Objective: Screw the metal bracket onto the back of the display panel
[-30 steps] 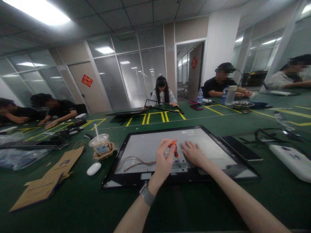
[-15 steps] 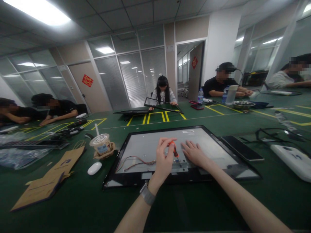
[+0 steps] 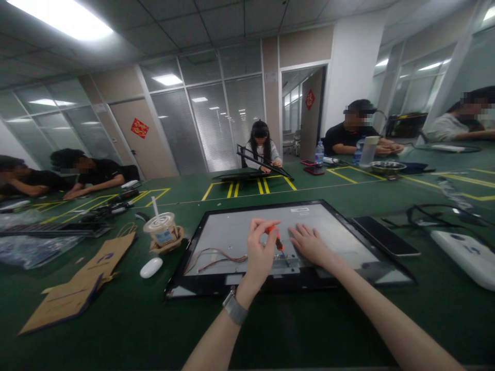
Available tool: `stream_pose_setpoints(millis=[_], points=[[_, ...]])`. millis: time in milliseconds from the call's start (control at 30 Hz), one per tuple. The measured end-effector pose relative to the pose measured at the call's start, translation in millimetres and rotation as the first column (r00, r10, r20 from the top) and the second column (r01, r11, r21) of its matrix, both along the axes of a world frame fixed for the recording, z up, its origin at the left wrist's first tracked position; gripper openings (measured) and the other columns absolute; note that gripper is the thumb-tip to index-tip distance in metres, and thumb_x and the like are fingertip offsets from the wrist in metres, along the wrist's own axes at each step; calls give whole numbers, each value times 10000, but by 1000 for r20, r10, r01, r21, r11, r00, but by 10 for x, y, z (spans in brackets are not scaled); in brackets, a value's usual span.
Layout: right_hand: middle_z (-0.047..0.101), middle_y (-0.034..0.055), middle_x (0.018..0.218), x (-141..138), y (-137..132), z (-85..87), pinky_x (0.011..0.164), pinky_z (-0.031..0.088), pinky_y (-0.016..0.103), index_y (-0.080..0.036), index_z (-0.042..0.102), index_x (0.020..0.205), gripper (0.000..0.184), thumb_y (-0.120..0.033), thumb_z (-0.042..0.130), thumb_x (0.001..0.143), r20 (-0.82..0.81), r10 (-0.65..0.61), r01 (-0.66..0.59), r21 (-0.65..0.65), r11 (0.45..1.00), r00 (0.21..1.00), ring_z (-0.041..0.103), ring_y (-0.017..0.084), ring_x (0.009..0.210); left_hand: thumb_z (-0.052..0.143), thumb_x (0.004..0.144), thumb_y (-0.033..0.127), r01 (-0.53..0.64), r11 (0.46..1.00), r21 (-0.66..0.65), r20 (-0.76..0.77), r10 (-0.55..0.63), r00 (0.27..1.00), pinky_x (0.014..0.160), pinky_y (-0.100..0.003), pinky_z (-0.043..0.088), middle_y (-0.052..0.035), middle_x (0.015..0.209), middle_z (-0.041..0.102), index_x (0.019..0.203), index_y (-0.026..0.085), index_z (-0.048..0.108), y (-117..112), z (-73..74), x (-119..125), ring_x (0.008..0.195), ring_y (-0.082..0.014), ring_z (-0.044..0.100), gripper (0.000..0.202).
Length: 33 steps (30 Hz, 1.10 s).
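My left hand (image 3: 260, 250), with a watch on its wrist, is closed around the orange and black handle of a screwdriver (image 3: 280, 244). The tool slants down so that its tip is at a metal bracket (image 3: 288, 265) near the front edge of a flat display panel (image 3: 235, 219). Whether the tip sits in a screw is too small to tell. My right hand (image 3: 309, 244) lies flat on the panel's grey back just right of the screwdriver, fingers spread. Thin brown wires (image 3: 222, 256) run across the panel on the left.
Left of the panel are a drink cup (image 3: 160, 229) in a carton holder, a white earbud case (image 3: 151, 268) and a brown paper bag (image 3: 77, 286). A black phone (image 3: 384, 236) and a white device (image 3: 466, 255) lie to the right. Across the green table, a person (image 3: 263, 147) handles black frames.
My hands and the screwdriver stay almost in place. Across the table, the person's black frame has shifted and tilted, and their hands have come closer together.
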State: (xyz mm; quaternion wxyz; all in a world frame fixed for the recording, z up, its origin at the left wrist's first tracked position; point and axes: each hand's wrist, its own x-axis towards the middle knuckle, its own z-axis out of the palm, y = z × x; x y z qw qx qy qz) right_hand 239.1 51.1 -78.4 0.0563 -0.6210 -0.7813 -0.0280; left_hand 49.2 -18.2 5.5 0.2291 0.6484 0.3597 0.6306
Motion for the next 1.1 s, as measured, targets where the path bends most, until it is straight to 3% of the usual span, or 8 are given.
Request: stream_pose_setpoints(millis=[300,400,567,733,933,1100], points=[[331,207,1567,-5,-16,42,1095,277,595,-171,374,1515,556,-350,231,1009,55,10,-9,-26,1000,998,292,353,1431,559,916,200,60,998,-11,-2,-61,998,877,-326,514,-58,1065,621,1173,222,668,7,-80,58,950,-172,621,280],[328,198,1570,-3,-34,62,1100,271,598,-176,374,1516,554,-343,233,1006,40,7,-5,-44,999,999,295,345,1432,539,935,220,80,997,18,11,-81,997,884,-323,515,-77,1128,627,1139,213,685,-33,-77,72,992,-181,619,251],[374,188,1549,4,-72,100,1084,274,636,-178,450,1469,531,-317,236,1003,51,62,-61,-36,998,997,295,368,1426,682,848,215,0,991,132,-21,3,1000,807,-289,520,-44,932,599,920,189,730,-105,-48,85,877,-164,608,91],[375,181,1551,4,-68,104,1085,283,623,-191,455,1465,519,-331,250,1009,70,57,-54,-44,998,996,298,361,1427,656,875,205,22,990,141,-51,-15,999,770,-263,519,-34,869,623,952,189,727,-125,-36,93,830,-151,612,106],[360,208,1551,-3,-51,90,1096,278,606,-163,397,1501,543,-335,240,1010,59,37,-35,-39,999,998,303,354,1427,471,980,230,106,986,125,-99,-94,991,892,-321,533,-89,1083,681,1116,183,689,-143,-23,90,1011,-186,645,261],[340,209,1562,-4,-42,76,1104,265,600,-155,378,1512,553,-345,246,1009,56,16,-14,-46,999,998,286,361,1433,500,963,201,82,984,158,-83,-69,994,962,-353,508,-97,1133,674,1136,182,676,-130,-41,87,1071,-195,631,248]])
